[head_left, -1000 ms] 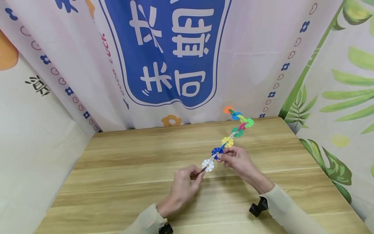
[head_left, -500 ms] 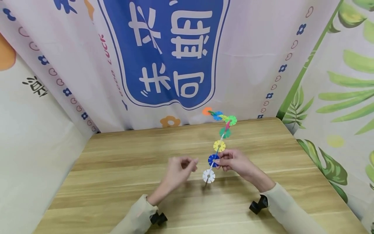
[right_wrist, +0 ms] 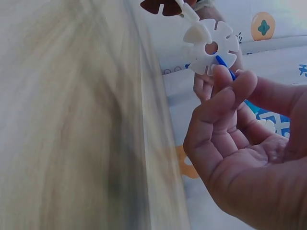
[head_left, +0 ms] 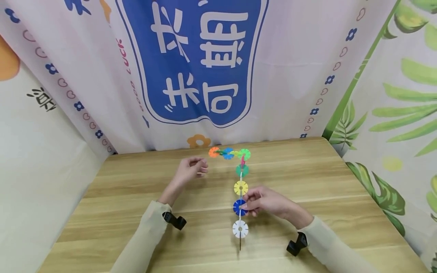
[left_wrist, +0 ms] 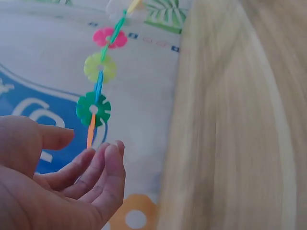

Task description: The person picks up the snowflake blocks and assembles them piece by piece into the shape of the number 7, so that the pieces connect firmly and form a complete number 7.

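Observation:
A chain of slotted plastic snowflake discs runs over the table, bent near its far end. My right hand [head_left: 268, 201] pinches the dark blue disc [head_left: 238, 208] between thumb and fingertips. On the near side of that grip hang a white disc [head_left: 236, 229] and a brown disc [head_left: 240, 245], seen edge-on. Farther up come a yellow disc [head_left: 237, 188], a teal disc [head_left: 238, 170] and a light green disc [head_left: 247, 153]. My left hand [head_left: 192, 168], fingers loosely bent and holding nothing, is just left of the orange end disc [head_left: 212, 152]; its left wrist view shows the orange disc [left_wrist: 90, 134] edge-on beyond the fingertips.
The wooden table [head_left: 136, 197] spreads under both hands. A printed curtain [head_left: 286, 76] hangs along its back edge, with a leaf-patterned cloth [head_left: 392, 113] at the right. Each sleeve carries a small black wrist camera [head_left: 175, 220].
My left hand has let go of the chain's near end and moved away, up and left. My right hand has brought the chain left and nearer, turning it to point straight away from me.

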A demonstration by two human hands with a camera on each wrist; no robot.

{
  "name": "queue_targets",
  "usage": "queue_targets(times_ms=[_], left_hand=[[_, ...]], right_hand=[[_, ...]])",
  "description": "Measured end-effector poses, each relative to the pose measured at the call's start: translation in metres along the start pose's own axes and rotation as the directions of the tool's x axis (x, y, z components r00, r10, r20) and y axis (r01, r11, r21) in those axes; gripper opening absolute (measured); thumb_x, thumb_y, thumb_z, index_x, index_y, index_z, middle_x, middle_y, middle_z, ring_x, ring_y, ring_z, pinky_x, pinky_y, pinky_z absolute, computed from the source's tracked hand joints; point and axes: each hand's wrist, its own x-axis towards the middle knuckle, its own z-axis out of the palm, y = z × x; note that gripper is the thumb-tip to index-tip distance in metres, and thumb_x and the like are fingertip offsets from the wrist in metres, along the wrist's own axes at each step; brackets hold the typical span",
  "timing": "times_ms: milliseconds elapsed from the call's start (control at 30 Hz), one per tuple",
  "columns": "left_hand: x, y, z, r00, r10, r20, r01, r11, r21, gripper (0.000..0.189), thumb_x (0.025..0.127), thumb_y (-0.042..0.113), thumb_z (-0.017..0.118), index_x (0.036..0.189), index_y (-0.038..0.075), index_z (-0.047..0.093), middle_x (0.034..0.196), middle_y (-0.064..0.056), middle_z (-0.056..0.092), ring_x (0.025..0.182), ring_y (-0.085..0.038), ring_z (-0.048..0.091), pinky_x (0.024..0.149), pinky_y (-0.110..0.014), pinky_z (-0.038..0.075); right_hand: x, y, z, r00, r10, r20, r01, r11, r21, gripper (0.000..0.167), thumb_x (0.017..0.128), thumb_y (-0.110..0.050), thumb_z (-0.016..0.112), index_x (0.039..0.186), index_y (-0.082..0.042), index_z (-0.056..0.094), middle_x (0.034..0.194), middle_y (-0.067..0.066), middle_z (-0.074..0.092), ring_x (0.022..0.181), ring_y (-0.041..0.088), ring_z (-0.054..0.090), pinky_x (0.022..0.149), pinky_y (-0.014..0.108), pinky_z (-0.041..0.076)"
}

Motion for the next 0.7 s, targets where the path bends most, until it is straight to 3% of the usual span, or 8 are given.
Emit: queue_targets(times_ms=[133, 233, 367, 500, 700], left_hand=[[0.012, -0.007, 0.000, 0.996, -0.082, 0.019, 0.084, 0.992, -0.092, 0.041, 0.110, 0.021, 0.053, 0.143, -0.003, 0.057, 0.130, -0.025, 0.067, 0.113, -0.032, 0.073, 0.110, -0.051, 0.058], [0.022, -0.009, 0.001, 0.993, -0.114, 0.028, 0.117, 0.978, -0.174, 0.038, 0.110, 0.018, 0.053, 0.142, -0.002, 0.060, 0.130, -0.026, 0.068, 0.111, -0.030, 0.075, 0.114, -0.050, 0.055], [0.034, -0.009, 0.002, 0.990, -0.138, 0.012, 0.137, 0.958, -0.253, 0.033, 0.108, 0.019, 0.061, 0.134, 0.000, 0.065, 0.111, -0.015, 0.076, 0.093, -0.017, 0.076, 0.101, -0.037, 0.064], [0.041, -0.015, -0.001, 0.990, -0.139, 0.020, 0.139, 0.944, -0.300, 0.034, 0.105, 0.018, 0.065, 0.133, -0.001, 0.066, 0.099, -0.007, 0.077, 0.087, -0.012, 0.075, 0.084, -0.024, 0.065], [0.043, -0.028, -0.005, 0.986, -0.161, 0.046, 0.168, 0.940, -0.298, 0.031, 0.103, 0.006, 0.065, 0.132, -0.006, 0.066, 0.102, -0.010, 0.077, 0.093, -0.017, 0.076, 0.095, -0.031, 0.065]], right_hand=[[0.001, 0.003, 0.004, 1.000, 0.021, 0.022, -0.022, 1.000, 0.022, 0.012, 0.096, -0.010, 0.071, 0.101, -0.001, 0.065, 0.086, 0.005, 0.072, 0.069, 0.010, 0.061, 0.065, 0.019, 0.055], [0.002, 0.004, 0.005, 0.999, 0.031, 0.029, -0.031, 0.999, 0.023, 0.011, 0.096, -0.010, 0.071, 0.100, -0.002, 0.065, 0.086, 0.005, 0.072, 0.068, 0.010, 0.061, 0.064, 0.019, 0.055], [0.005, 0.005, 0.004, 0.998, 0.047, 0.033, -0.048, 0.999, 0.023, 0.012, 0.096, -0.011, 0.071, 0.101, -0.003, 0.065, 0.085, 0.004, 0.074, 0.069, 0.010, 0.065, 0.066, 0.021, 0.058], [0.007, 0.009, 0.001, 0.997, 0.069, 0.019, -0.070, 0.996, 0.064, 0.009, 0.098, -0.010, 0.068, 0.098, -0.004, 0.062, 0.088, 0.006, 0.076, 0.073, 0.015, 0.074, 0.072, 0.030, 0.067], [0.009, 0.016, -0.004, 0.994, 0.097, -0.047, -0.090, 0.987, 0.135, 0.010, 0.100, -0.005, 0.064, 0.093, -0.005, 0.057, 0.087, 0.007, 0.074, 0.072, 0.018, 0.076, 0.076, 0.041, 0.069]])
